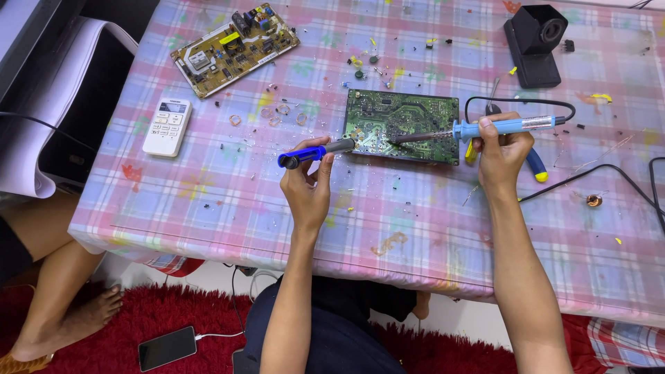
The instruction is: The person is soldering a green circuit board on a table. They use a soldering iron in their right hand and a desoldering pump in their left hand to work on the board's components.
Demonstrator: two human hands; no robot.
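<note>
Green circuit board (402, 126), stiff yet fragile, lies on the worktop (415, 208); right hand (500, 154) fingers pinch the soldering iron (478, 129), left hand (306, 181) fingers grip the desoldering pump (315, 152).

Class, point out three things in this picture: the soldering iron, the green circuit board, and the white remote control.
soldering iron (509, 126), head view, on its light-blue handle.
green circuit board (409, 114), head view, on its upper middle.
white remote control (166, 127), head view, on its button area.

Open counter (415, 228) lies between the near edge and the green circuit board (402, 126). Black cables (603, 173) cross the right side; loose small parts (277, 114) and a remote control (167, 126) obstruct the left.
</note>
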